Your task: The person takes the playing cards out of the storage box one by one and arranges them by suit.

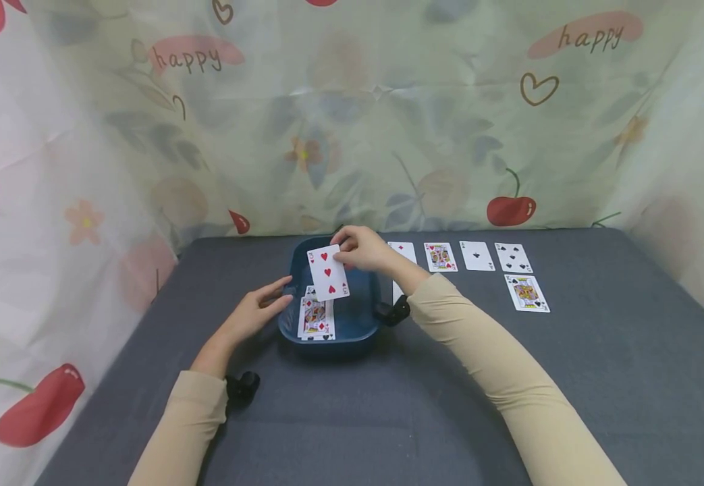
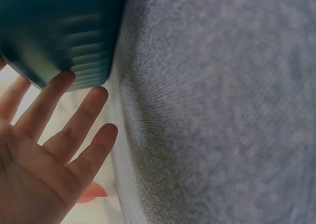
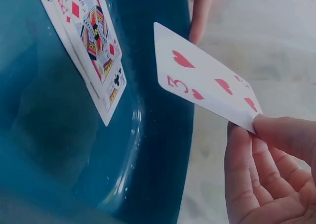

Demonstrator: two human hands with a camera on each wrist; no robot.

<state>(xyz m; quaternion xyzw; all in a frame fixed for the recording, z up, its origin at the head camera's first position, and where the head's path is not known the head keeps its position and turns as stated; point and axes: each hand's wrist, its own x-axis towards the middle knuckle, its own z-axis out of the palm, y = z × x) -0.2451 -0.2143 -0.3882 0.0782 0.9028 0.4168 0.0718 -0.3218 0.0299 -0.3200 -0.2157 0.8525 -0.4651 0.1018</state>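
Note:
My right hand (image 1: 364, 250) pinches a three of hearts (image 1: 328, 273) by its upper right edge and holds it face up over a blue plastic tub (image 1: 358, 327). In the right wrist view, the thumb and fingers grip one end of the tilted card (image 3: 210, 73). A king of diamonds (image 1: 315, 320) lies on other cards, mostly covered, at the left inside the tub. My left hand (image 1: 256, 312) is at the tub's left side, fingers spread and straight. In the left wrist view, one fingertip of the hand (image 2: 49, 155) appears to touch the ribbed outer wall (image 2: 84, 51).
Right of the tub, a row of face-up cards includes a red diamond card (image 1: 403, 250), a red-suited king (image 1: 440, 257), a club card (image 1: 476, 256) and a spade card (image 1: 513, 258). A black-suited king (image 1: 527, 293) lies below them. My forearm partly hides another card (image 1: 397, 292). Printed curtains stand behind the grey table (image 1: 352, 432).

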